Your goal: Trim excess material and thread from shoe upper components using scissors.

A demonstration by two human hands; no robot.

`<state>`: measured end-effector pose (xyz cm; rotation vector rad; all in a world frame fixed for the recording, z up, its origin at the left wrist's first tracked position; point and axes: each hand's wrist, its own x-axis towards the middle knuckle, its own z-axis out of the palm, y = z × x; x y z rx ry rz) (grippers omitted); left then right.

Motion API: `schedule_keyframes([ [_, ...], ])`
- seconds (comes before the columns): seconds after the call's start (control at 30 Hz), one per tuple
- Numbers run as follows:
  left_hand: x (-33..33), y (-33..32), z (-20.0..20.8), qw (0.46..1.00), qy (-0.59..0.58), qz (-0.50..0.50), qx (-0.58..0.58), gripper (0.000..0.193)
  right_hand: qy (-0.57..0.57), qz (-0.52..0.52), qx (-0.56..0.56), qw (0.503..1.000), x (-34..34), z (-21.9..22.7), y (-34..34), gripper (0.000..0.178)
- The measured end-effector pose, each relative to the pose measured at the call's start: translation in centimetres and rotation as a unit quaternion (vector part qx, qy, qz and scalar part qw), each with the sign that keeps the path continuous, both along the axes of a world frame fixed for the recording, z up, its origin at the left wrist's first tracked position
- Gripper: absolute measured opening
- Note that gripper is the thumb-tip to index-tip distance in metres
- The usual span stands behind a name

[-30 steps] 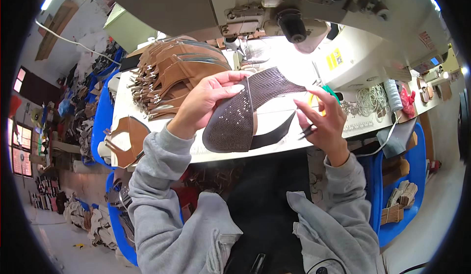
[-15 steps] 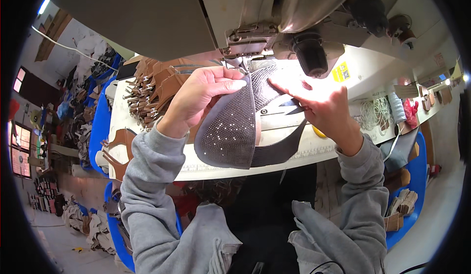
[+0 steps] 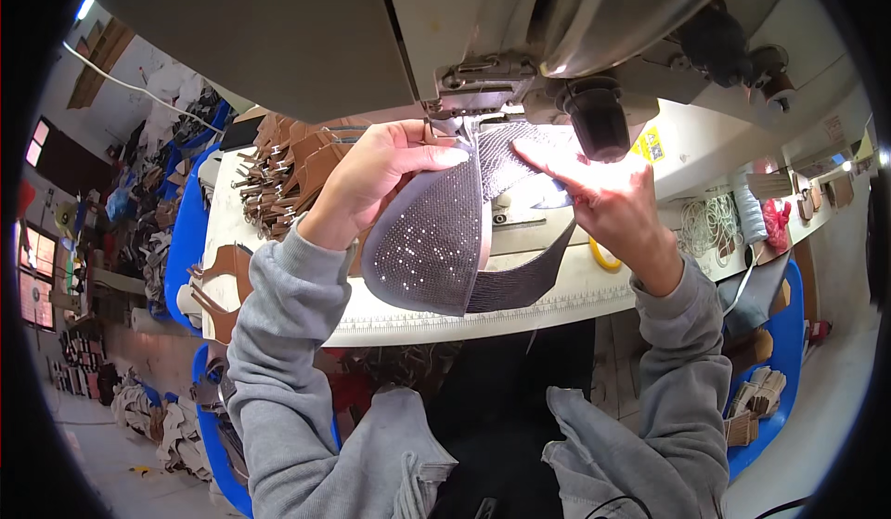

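Note:
A dark shoe upper (image 3: pixel 422 250), its broad panel covered in small glittering studs, hangs over the sewing table's front part, joined to a snake-textured band (image 3: pixel 520 287) that loops round to the right. Its top seam lies at the presser foot of the sewing machine (image 3: pixel 487 78). My left hand (image 3: pixel 362 180) pinches the panel's upper edge between thumb and fingers, just left of the foot. On the textured part, my right hand (image 3: pixel 617 203) lays a stretched index finger while its other fingers close on the band. Bright light washes out some of that hand.
Brown strap pieces with buckles (image 3: pixel 283 175) are heaped at the left. A ruler strip (image 3: pixel 436 322) runs along the table's front edge. A yellow ring (image 3: pixel 605 255) lies below my right hand. White cord (image 3: pixel 707 224) sits at the right. Blue bins (image 3: pixel 188 240) flank the table.
The shoe upper has shifted slightly left at its lower end, and its band has swung with it. Both hands keep their hold, nearly in place. The view has tilted a little.

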<state>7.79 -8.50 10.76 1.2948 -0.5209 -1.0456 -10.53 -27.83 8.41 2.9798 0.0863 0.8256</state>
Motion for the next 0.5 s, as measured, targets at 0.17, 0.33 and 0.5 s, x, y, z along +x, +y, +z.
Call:
schedule_keyframes([
  [0.17, -0.3, -0.2, -0.1, 0.999, 0.017, 0.004, -0.028, 0.014, -0.047, 0.005, -0.013, 0.999, 0.4, -0.8, -0.4, 0.031],
  [0.33, -0.2, -0.2, -0.4, 0.999, 0.013, 0.0, -0.046, 0.014, -0.071, 0.033, 0.023, 0.997, 0.8, -0.6, -0.5, 0.029],
  [0.5, -0.4, 0.1, -0.6, 0.997, 0.036, 0.013, -0.065, 0.014, -0.007, -0.004, 0.006, 1.0, 0.4, -0.1, -0.2, 0.051],
])
